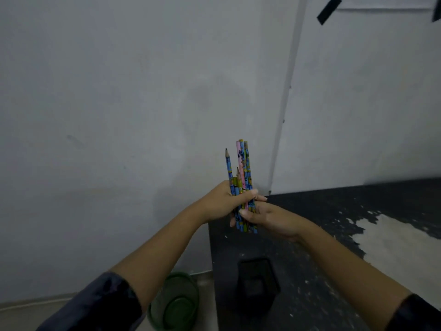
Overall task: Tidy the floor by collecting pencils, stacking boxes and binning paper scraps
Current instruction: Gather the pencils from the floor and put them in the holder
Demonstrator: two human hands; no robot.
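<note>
A bundle of several patterned pencils (242, 163), blue, pink and green, stands upright in front of me above the corner of a black table. My left hand (226, 199) grips the bundle around its middle, thumb across the front. From the right, my right hand (269, 217) curls its fingers round the lower part of the same pencils. Some tips point up, others show flat ends.
A black mesh pencil holder (256, 285) stands on the worn black table (334, 211) below my hands. A green mesh waste bin (176, 304) sits on the floor to the left of the table, against the grey wall.
</note>
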